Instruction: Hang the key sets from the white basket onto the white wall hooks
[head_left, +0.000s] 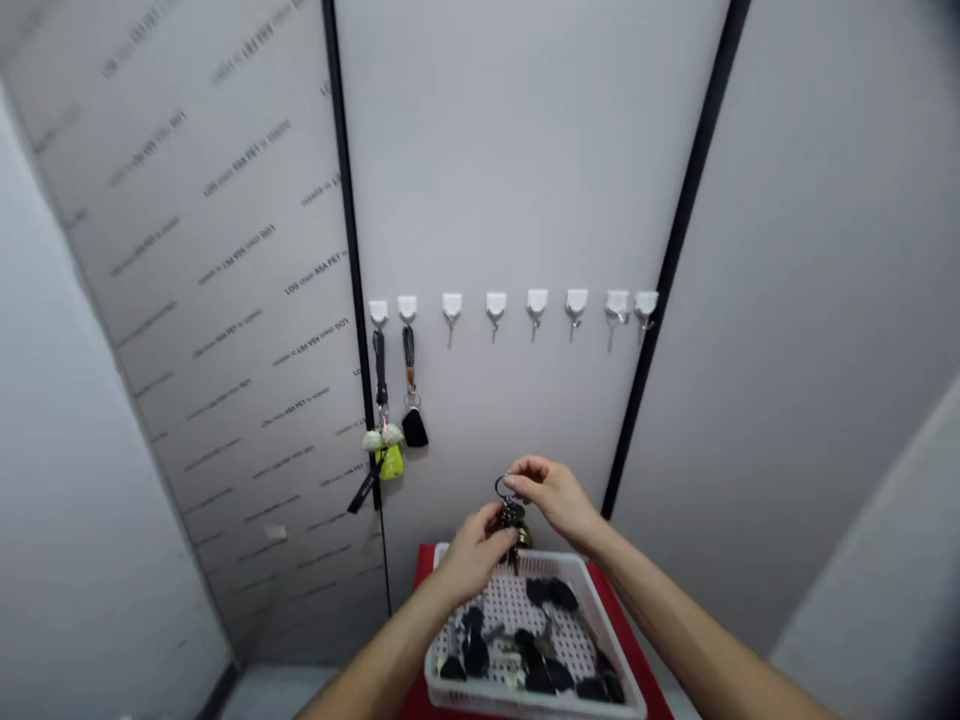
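Observation:
Between my hands, over the far edge of a white plastic basket, hangs a bunch of keys on a dark ring. My right hand pinches the ring at its top. Lower down, my left hand has its fingers closed around the dark and brass-coloured pieces of the same bunch. Some of the bunch is hidden behind the left fingers. Inside the basket lie several more key sets, mostly with black fobs.
The basket stands on a red surface. On the wall ahead runs a row of several white hooks. A keychain with a yellow-green charm and one with a black fob hang from the two leftmost hooks. Black strips edge the panel.

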